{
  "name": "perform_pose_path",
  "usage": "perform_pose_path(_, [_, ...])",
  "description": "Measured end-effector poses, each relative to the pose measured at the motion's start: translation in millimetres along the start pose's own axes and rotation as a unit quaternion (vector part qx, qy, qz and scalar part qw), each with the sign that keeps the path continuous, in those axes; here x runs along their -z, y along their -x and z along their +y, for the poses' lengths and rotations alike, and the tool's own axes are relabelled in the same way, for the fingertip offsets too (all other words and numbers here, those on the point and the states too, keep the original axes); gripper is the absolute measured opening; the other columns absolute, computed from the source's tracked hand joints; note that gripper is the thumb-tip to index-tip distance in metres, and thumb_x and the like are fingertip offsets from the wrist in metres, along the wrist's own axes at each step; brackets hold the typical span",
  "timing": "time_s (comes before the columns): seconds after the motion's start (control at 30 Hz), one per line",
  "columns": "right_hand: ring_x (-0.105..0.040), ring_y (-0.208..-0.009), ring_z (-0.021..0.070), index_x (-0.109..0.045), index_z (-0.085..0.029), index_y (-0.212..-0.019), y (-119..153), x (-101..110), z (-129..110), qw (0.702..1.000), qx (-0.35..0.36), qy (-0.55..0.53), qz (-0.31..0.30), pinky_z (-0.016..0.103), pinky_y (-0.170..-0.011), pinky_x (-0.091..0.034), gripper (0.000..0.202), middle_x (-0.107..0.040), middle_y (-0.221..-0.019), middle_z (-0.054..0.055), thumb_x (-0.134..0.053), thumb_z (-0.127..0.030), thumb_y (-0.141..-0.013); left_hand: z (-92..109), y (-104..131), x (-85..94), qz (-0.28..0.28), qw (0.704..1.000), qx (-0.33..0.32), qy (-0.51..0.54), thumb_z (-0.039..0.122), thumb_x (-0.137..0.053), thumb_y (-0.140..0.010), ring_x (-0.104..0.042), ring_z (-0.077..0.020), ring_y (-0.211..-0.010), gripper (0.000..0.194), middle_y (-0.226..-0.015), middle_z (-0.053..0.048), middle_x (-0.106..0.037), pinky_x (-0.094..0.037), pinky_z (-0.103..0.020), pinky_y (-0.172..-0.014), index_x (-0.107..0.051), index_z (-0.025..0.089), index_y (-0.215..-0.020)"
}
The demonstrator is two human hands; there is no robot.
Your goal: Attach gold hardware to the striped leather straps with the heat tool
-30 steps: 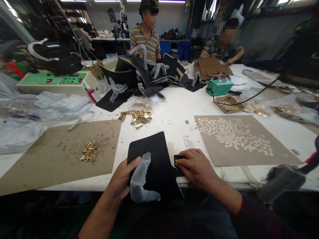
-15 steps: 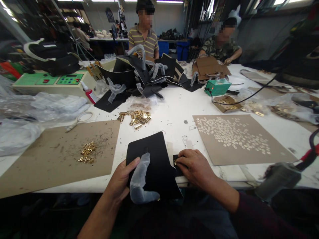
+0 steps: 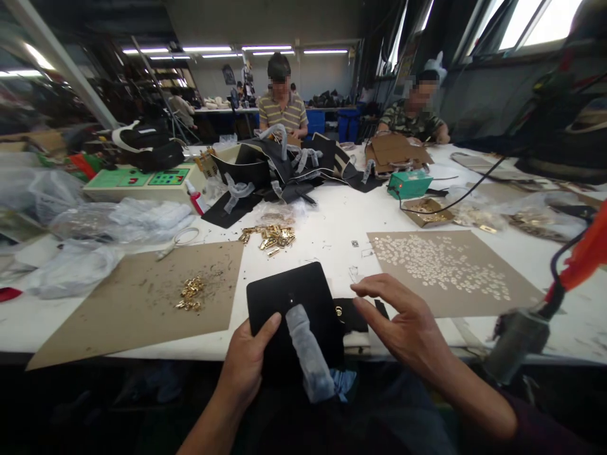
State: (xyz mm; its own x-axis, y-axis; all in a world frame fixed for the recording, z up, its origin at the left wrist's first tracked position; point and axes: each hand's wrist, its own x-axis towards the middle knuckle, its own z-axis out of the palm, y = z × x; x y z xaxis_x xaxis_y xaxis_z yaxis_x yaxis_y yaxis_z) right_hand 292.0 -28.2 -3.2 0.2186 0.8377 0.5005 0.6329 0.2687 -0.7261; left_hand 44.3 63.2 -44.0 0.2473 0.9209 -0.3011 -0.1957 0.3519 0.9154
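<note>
One black panel (image 3: 308,287) was pinched by the left hand (image 3: 245,363) over the worktop's (image 3: 332,221) near edge; by that edge, the right hand (image 3: 410,325) hung half open, seemingly empty, near a gold fitting (image 3: 338,311). Gripping clear of the wrapped handle (image 3: 309,357) probably limited creasing.

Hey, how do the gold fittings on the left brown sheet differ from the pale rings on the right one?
The gold fittings are piled in a small heap, while the pale rings are scattered widely. The gold fittings look bright and deep gold; the pale rings look lighter and duller. The gold fittings look chunky, the pale rings flat and round. Both are groups of small pieces on flat brown sheets.
</note>
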Motion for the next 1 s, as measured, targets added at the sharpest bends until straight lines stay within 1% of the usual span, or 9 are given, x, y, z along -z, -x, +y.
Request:
perform_pose_path(0.13, [-0.069,-0.095,0.0233,-0.075,-0.031,-0.111,-1.6,-7.5,-58.7,0.994,0.047,0.013,-0.093,0.037,-0.083,-0.057,0.018,-0.073,-0.106,0.005,-0.068,-0.04,-0.098,9.3,36.6,-5.8,0.033,0.99,-0.069,-0.118,0.051,-0.084,-0.079,-0.067,-0.0369,-0.12,0.056,-0.116,-0.008,-0.078,-0.053,-0.043,-0.105,-0.072,0.019,-0.123])
perform_pose_path(0.23, [-0.069,-0.098,0.0295,-0.074,-0.028,-0.116,7.4,-20.9,-81.1,0.988,0.072,0.073,-0.118,0.044,-0.089,-0.054,0.042,-0.074,-0.11,0.009,-0.075,-0.059,-0.088,17.5,66.7,-15.6,0.051,0.973,-0.131,-0.181,0.054,-0.079,-0.081,-0.068,-0.0374,-0.114,0.05,-0.113,-0.007,-0.079,-0.053,-0.042,-0.106,-0.075,0.022,-0.119])
perform_pose_path(0.37, [-0.067,-0.101,0.0346,-0.073,-0.029,-0.117,20.2,-24.9,-91.4,0.994,0.031,0.03,-0.101,0.048,-0.088,-0.054,0.061,-0.073,-0.112,0.01,-0.08,-0.072,-0.074,23.4,98.1,-32.6,-0.063,0.958,-0.196,-0.201,0.044,-0.078,-0.082,-0.062,-0.0384,-0.125,0.047,-0.134,-0.008,-0.069,-0.053,-0.041,-0.106,-0.074,0.029,-0.127])
perform_pose_path(0.47, [-0.067,-0.096,0.0291,-0.074,-0.029,-0.108,23.1,-15.0,-82.3,0.982,-0.064,-0.102,-0.146,0.041,-0.085,-0.055,0.04,-0.074,-0.102,0.005,-0.071,-0.064,-0.088,22.8,108.5,-42.1,-0.145,0.933,-0.225,-0.242,0.031,-0.082,-0.077,-0.053,-0.0387,-0.136,0.057,-0.144,-0.009,-0.061,-0.045,-0.044,-0.116,-0.071,0.03,-0.133])
perform_pose_path(0.6, [-0.069,-0.081,0.0247,-0.073,-0.019,-0.095,23.8,3.4,-44.1,0.912,-0.255,-0.266,-0.179,0.033,-0.071,-0.055,0.046,-0.074,-0.086,0.005,-0.06,-0.064,-0.095,13.4,98.3,-45.9,-0.211,0.91,-0.225,-0.276,0.031,-0.077,-0.083,-0.057,-0.0347,-0.132,0.049,-0.14,-0.01,-0.064,-0.045,-0.044,-0.116,-0.071,0.029,-0.131])
perform_pose_path(0.73, [-0.071,-0.072,0.0249,-0.072,-0.015,-0.106,34.9,13.1,-7.6,0.834,-0.4,-0.356,-0.131,0.034,-0.065,-0.056,0.053,-0.076,-0.086,0.009,-0.073,-0.064,-0.085,-7.3,61.7,-40.8,-0.117,0.929,-0.227,-0.269,0.038,-0.071,-0.089,-0.066,-0.0271,-0.11,0.037,-0.121,-0.01,-0.069,-0.056,-0.04,-0.096,-0.069,0.025,-0.123])
perform_pose_path(0.83, [-0.07,-0.068,0.0255,-0.073,-0.013,-0.107,54.3,7.8,2.7,0.798,-0.455,-0.384,-0.093,0.035,-0.065,-0.056,0.059,-0.076,-0.083,0.011,-0.078,-0.065,-0.08,-25.8,37.9,-38.1,-0.071,0.966,-0.147,-0.198,0.044,-0.079,-0.081,-0.067,-0.0266,-0.107,0.064,-0.133,-0.013,-0.063,-0.059,-0.039,-0.088,-0.056,0.023,-0.136])
perform_pose_path(0.9, [-0.071,-0.071,0.0268,-0.074,-0.012,-0.106,72.1,0.6,3.8,0.793,-0.465,-0.382,-0.091,0.035,-0.068,-0.056,0.06,-0.077,-0.085,0.012,-0.078,-0.066,-0.081,-36.5,33.9,-37.7,-0.094,0.979,-0.087,-0.159,0.044,-0.084,-0.076,-0.068,-0.0262,-0.108,0.078,-0.138,-0.013,-0.061,-0.058,-0.038,-0.089,-0.05,0.022,-0.142])
perform_pose_path(1.0, [-0.073,-0.081,0.0298,-0.075,-0.013,-0.107,102.6,-9.7,4.6,0.792,-0.476,-0.368,-0.103,0.036,-0.074,-0.057,0.059,-0.077,-0.09,0.012,-0.076,-0.067,-0.083,-50.3,43.5,-37.6,-0.201,0.964,-0.044,-0.167,0.04,-0.085,-0.075,-0.069,-0.0232,-0.094,0.055,-0.109,-0.008,-0.074,-0.055,-0.032,-0.084,-0.069,0.018,-0.122])
